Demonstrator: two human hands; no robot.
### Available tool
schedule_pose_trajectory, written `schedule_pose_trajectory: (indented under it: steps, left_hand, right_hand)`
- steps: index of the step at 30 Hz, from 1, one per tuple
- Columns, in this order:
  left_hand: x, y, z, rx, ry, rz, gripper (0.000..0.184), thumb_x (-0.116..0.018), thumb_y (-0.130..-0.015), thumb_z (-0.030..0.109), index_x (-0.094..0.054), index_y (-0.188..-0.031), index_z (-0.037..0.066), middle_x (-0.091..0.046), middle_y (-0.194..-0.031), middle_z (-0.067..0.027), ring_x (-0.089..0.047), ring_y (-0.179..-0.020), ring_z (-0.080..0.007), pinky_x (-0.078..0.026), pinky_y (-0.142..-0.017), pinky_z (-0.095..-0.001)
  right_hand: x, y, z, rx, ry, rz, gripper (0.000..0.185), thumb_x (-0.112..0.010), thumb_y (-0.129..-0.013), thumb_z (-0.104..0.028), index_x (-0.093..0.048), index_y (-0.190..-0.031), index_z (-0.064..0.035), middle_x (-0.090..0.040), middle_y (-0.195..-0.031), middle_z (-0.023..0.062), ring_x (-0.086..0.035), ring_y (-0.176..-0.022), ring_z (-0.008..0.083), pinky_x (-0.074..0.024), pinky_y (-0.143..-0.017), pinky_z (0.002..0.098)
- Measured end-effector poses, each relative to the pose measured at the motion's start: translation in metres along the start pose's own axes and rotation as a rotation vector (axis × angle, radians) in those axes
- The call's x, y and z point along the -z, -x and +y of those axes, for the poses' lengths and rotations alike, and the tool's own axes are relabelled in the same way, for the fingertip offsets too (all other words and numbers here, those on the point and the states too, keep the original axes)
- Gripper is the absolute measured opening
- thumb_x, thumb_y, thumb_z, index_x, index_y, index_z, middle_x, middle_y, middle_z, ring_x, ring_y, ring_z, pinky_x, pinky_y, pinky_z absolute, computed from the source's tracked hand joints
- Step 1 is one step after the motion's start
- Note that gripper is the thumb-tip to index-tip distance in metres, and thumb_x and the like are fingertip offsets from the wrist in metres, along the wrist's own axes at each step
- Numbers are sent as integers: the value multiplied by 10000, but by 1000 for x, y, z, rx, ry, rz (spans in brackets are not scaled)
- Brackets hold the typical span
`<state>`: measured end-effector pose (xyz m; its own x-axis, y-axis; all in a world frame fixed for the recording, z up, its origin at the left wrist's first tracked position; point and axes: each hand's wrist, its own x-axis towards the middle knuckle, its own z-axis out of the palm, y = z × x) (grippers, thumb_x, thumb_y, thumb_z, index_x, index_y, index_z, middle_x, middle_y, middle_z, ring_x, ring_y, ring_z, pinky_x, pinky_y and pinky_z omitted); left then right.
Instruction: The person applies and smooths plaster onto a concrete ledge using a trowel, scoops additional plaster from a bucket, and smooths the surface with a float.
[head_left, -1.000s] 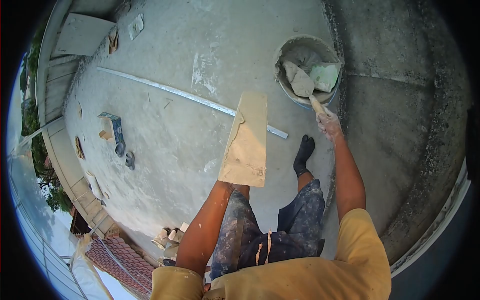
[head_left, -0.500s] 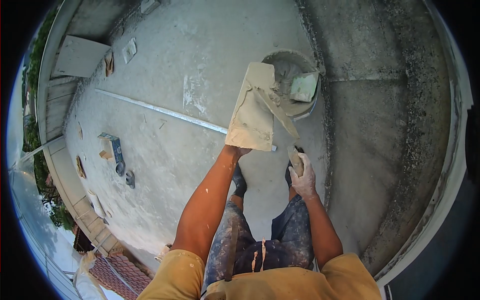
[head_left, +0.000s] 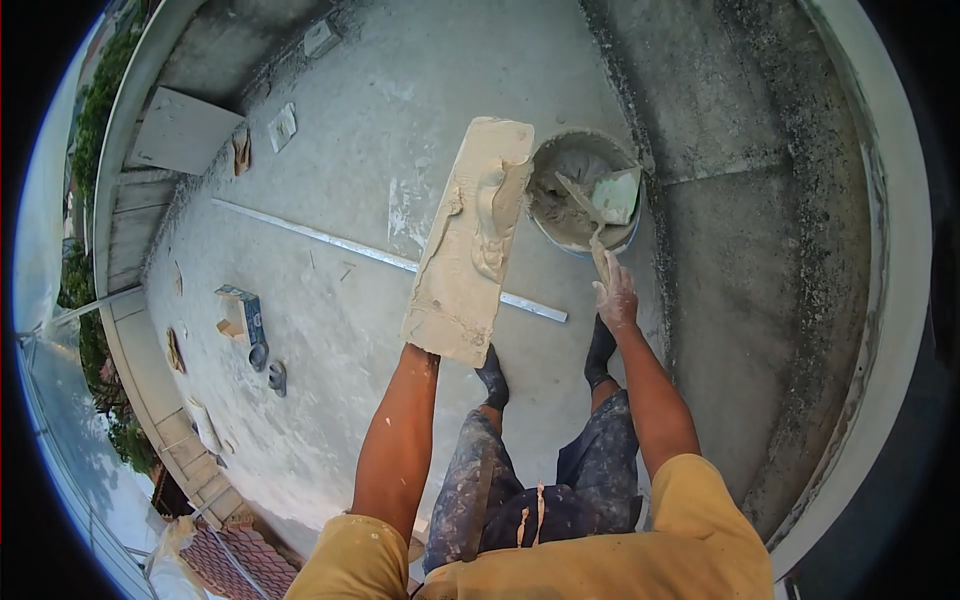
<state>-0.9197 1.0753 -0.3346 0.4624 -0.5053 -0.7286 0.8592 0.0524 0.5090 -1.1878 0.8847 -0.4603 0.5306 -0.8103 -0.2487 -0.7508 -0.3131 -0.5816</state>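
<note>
My left hand (head_left: 424,353), mostly hidden, is under a long rectangular plastering board (head_left: 445,300) and bears it up. Wet beige plaster (head_left: 490,215) is spread over the board, with a thicker ridge near its far half. In my right hand (head_left: 618,298), fingers closed round the handle, is a plaster-coated trowel (head_left: 583,201). The trowel's blade reaches over the mouth of a round bucket (head_left: 545,228); whether it touches the plaster inside I cannot tell. A pale green, flat-sided piece (head_left: 615,195) rests in the bucket's right side.
A long straight metal bar (head_left: 320,237) lies across the concrete floor (head_left: 340,400), passing beneath the board. An opened box (head_left: 240,313) and dark slippers (head_left: 277,377) are to the left. A rough grey wall (head_left: 740,300) rises close on the right. A panel (head_left: 187,130) leans far left.
The trowel has left the board and moved over the bucket as my right hand went forward. My left hand has drawn the board back and leftward.
</note>
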Motion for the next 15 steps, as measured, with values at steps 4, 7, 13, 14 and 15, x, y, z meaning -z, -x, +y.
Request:
schedule_pose_trajectory:
  steps: [4,7,13,14,15]
  left_hand:
    - [-8,48,17,115,3,-117,499,-448,-962,414,-469,-1315,61,-583,-1235,-146,-575,-1119,-314,-513,-884,-440]
    - [-25,107,17,324,-32,-288,506,-449,-960,421,-470,-1314,59,-583,-1233,-147,-570,-1125,-313,-512,-878,-435]
    - [-79,239,1,966,-116,-667,522,-452,-956,436,-473,-1313,55,-583,-1228,-151,-560,-1136,-311,-509,-867,-426]
    - [-91,259,-5,1082,-129,-718,525,-452,-956,439,-473,-1313,55,-583,-1228,-152,-558,-1138,-311,-508,-866,-424]
    - [-105,280,-13,1203,-137,-752,527,-453,-955,441,-474,-1313,54,-583,-1227,-152,-557,-1139,-311,-508,-864,-422]
  right_hand:
    - [64,20,-87,126,-386,-90,518,-636,-893,-240,-482,-1375,-133,-538,-1241,157,-533,-1143,323,-415,-997,397]
    - [147,95,-180,-20,-1315,-486,502,-513,-991,-291,-425,-1419,-43,-545,-1329,100,-509,-1210,185,-409,-1024,327]
    - [176,264,-217,135,-1574,-55,295,-588,-916,-157,-628,-1164,-2,-661,-1107,84,-625,-988,175,-498,-907,337]
    - [179,284,-214,91,-1768,-70,280,-594,-910,-147,-634,-1148,-6,-670,-1080,77,-639,-956,175,-512,-888,341]
    - [190,307,-216,107,-1880,23,278,-599,-906,-141,-636,-1149,-10,-675,-1071,75,-645,-947,175,-520,-880,346]
